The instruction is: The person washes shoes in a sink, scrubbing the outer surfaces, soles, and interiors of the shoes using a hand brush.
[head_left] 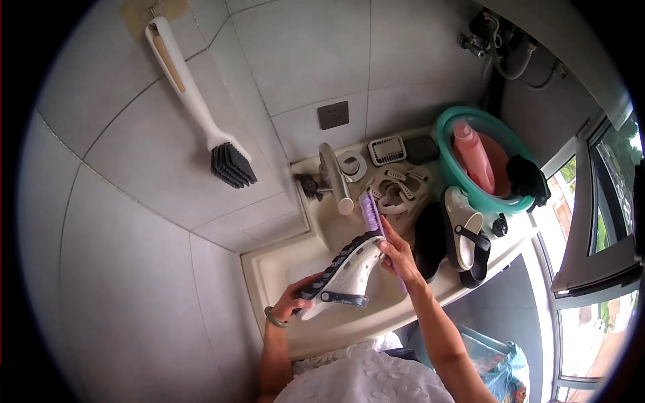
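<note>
Over the sink point(252, 285) a white clog point(353, 272) with a dark sole and a dark heel strap is held tilted on its side. My left hand point(295, 299) is closed around its heel end. My right hand point(398, 252) is at the toe end, closed on the handle of a purple brush point(369, 211), with fingers also touching the clog. The brush's bristle end points up toward the faucet point(334, 178), and its handle runs down past my palm.
A teal basin point(447, 164) holding a pink bottle point(476, 161) and dark cloth stands at the back right. Light sandals point(396, 188), a soap dish point(387, 150), another white clog point(462, 228) and dark shoes lie right of the faucet. A large brush point(195, 101) hangs on the left wall.
</note>
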Tool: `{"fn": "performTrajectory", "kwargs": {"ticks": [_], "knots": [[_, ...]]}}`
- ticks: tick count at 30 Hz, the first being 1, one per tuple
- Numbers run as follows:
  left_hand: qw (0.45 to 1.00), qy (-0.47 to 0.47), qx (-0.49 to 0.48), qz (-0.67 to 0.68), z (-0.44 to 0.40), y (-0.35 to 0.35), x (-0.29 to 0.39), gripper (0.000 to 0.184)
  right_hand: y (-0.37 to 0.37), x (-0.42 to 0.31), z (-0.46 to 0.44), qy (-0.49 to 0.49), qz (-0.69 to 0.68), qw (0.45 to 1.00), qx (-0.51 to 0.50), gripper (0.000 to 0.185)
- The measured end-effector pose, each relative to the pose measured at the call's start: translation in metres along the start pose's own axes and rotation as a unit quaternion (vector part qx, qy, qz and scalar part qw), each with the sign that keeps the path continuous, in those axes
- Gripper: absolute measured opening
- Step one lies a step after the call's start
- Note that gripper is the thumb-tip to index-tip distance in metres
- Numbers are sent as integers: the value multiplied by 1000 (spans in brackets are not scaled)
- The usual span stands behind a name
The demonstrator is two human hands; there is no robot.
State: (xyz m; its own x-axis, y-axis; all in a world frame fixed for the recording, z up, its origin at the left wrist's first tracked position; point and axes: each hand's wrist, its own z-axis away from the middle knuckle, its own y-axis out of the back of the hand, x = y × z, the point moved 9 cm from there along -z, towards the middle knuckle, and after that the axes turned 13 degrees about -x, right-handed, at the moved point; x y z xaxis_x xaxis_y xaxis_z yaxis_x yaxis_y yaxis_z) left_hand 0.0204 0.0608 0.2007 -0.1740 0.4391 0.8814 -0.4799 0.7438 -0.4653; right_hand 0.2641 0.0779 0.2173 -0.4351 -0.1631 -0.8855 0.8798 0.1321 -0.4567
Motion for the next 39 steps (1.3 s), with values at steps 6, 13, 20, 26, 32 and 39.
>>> {"fn": "performTrajectory", "kwargs": {"ticks": [6,13,20,26,32,39], "knots": [[972,-106,167,-126,5,52,0,56,-2,-18,11,73,-57,987,129,71],[965,-168,158,-126,-63,39,-53,50,-4,40,-9,83,68,977,183,69],[939,-82,168,-290,-59,9,-19,65,-4,50,-17,70,164,971,159,65],[860,-18,219,-462,-61,20,-21,66,-24,51,-28,57,256,962,79,64],[822,-45,367,-433,-57,43,-34,65,-55,36,17,58,455,883,96,57],[816,-47,441,-371,-60,63,-70,36,-42,95,9,-35,536,834,124,44]]}}
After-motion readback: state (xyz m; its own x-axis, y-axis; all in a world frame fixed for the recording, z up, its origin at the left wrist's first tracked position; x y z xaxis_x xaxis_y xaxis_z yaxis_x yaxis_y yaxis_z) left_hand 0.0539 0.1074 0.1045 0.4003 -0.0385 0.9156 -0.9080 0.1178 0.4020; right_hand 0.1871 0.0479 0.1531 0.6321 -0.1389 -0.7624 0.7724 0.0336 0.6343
